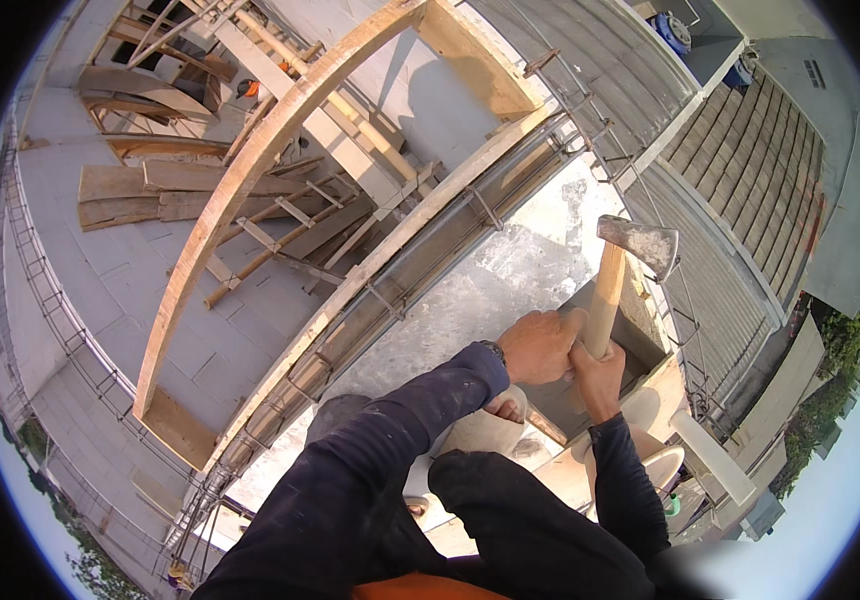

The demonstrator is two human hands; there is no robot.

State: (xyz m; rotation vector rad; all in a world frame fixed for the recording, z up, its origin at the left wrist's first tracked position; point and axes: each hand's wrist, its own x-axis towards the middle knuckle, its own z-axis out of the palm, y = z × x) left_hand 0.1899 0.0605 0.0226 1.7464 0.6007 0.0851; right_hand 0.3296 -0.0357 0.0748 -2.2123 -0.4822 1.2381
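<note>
A hatchet with a worn metal head [640,243] and pale wooden handle [606,300] stands up in front of me. My right hand [600,378] is wrapped round the lower handle. My left hand [538,346] is closed right beside it, its fingertips at the handle; what those fingers hold, if anything, is hidden. Below the hands lies an open wooden form [660,385] with a dark grey inside. My bare foot [507,404] shows just under my left wrist, on the pale concrete ledge [470,300].
A large curved wooden frame [240,190] rises to the left, beside steel rebar [380,300] along the ledge. Beyond it, planks [180,190] and a wooden ladder [280,235] lie lower down. Corrugated roofing [720,270] drops away at the right.
</note>
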